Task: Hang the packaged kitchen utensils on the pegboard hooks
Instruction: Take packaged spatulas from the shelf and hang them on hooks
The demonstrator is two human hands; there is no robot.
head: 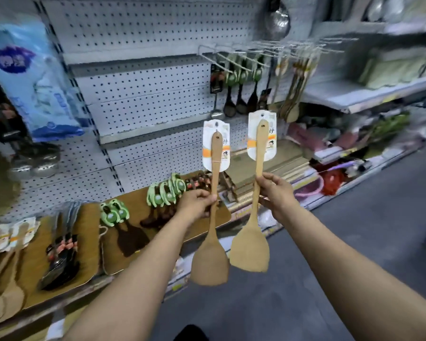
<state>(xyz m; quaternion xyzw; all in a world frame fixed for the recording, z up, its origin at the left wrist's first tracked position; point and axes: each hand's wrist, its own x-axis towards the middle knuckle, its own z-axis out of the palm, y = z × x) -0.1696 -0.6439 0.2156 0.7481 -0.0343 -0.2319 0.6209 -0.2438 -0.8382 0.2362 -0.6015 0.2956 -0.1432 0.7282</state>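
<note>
My left hand (198, 201) grips the handle of a wooden spatula (210, 257), held upright with its blade down and a white card label (216, 146) at the top. Beside it, my right hand (276, 193) grips a second wooden spatula (250, 247) the same way; its card label (262, 135) sits slightly higher. Both hang in front of the grey pegboard (143, 94). A row of metal hooks (231, 59) juts out above, carrying dark ladles with green cards (241, 77) and several wooden utensils (293, 94).
On the low shelf (123, 274) lie cardboard trays with green-carded dark spatulas (123, 225), black utensils (62, 259) and wooden spatulas (3, 262) at the far left. A blue packet (32, 77) hangs upper left. Goods-filled shelves (367, 99) stand at right, grey floor (354, 242) below.
</note>
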